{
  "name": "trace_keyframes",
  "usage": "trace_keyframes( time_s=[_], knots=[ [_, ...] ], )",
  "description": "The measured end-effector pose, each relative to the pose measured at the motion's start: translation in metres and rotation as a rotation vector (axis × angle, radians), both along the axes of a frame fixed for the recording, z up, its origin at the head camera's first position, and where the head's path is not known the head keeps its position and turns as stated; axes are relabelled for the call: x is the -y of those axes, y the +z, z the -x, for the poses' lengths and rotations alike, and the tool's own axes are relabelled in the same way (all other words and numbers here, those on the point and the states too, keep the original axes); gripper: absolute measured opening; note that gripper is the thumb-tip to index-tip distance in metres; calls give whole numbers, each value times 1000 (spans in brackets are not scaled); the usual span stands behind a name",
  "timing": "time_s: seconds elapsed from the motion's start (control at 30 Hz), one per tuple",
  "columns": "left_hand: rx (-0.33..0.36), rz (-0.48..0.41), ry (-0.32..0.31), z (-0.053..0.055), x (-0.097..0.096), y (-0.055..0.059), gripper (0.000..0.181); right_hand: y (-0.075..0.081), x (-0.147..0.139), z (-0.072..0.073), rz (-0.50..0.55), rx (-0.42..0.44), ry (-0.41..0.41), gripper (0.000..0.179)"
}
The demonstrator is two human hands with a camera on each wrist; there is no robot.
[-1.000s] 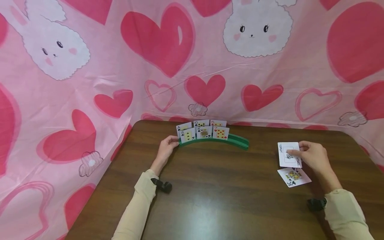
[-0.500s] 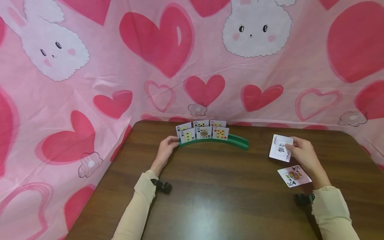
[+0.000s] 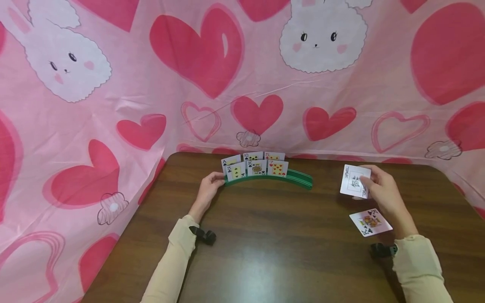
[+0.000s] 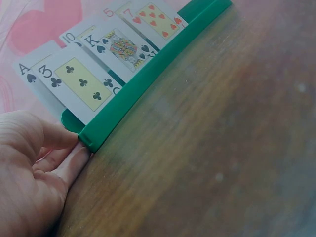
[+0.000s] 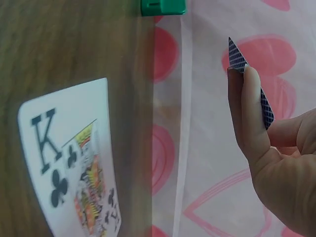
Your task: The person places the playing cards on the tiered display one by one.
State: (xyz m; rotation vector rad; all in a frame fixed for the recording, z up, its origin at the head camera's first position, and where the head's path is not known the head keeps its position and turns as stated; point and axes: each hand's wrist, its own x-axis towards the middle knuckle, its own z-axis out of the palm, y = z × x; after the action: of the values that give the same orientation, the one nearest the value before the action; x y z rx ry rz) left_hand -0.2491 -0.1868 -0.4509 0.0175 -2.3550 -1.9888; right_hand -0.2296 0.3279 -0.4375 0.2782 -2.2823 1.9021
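Note:
My left hand (image 3: 206,192) pinches the left end of a curved green card holder (image 3: 300,179) near the far side of the table. Two rows of playing cards stand in it: the three of clubs (image 4: 81,84), the king of spades (image 4: 121,49) and the seven of hearts (image 4: 157,22) in front, an ace, a ten and a five partly hidden behind. Between thumb and fingers my right hand (image 3: 385,198) holds a joker card (image 3: 349,182) raised above the table, face toward the head camera. Its patterned back (image 5: 237,58) shows in the right wrist view.
A king of clubs (image 3: 370,223) lies face up on the wooden table (image 3: 265,235), just nearer than my right hand. To the right of the seven, the holder's slots carry no cards. A pink heart-patterned cloth (image 3: 212,54) hangs behind the table's far edge.
My right hand has carried the joker leftward and a little farther away, off the king of clubs, and tipped it more upright. The left hand stays on the holder.

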Motion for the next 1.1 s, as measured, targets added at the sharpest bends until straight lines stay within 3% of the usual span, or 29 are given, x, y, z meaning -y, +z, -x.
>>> trace_keyframes(
  time_s=[0.23,0.37,0.5,0.63,0.77,0.8,0.97,1.0,1.03,1.1],
  knots=[
    [-32,22,25,5,3,-10,19,54,38,-25,-19,14,-60,29],
    [-32,24,18,4,2,-10,19,70,54,-28,-27,-2,-94,25],
    [-27,4,20,4,1,-9,19,72,62,-22,-50,-48,-108,19],
    [-24,-3,17,4,1,-9,18,59,56,-6,-87,-83,-132,20],
    [-24,6,17,4,1,-9,19,39,44,12,15,-52,-102,23],
    [-25,11,18,4,1,-8,19,35,42,15,81,-46,-87,22],
    [-37,17,24,4,0,-9,18,50,53,3,-51,-93,-191,30],
    [-38,17,24,4,0,-9,18,54,56,-1,-6,-92,-205,28],
    [-38,16,25,4,0,-9,18,61,60,-6,-58,-91,-239,31],
    [-36,18,23,4,1,-10,18,70,66,-14,-63,-80,-262,32]
  ],
)
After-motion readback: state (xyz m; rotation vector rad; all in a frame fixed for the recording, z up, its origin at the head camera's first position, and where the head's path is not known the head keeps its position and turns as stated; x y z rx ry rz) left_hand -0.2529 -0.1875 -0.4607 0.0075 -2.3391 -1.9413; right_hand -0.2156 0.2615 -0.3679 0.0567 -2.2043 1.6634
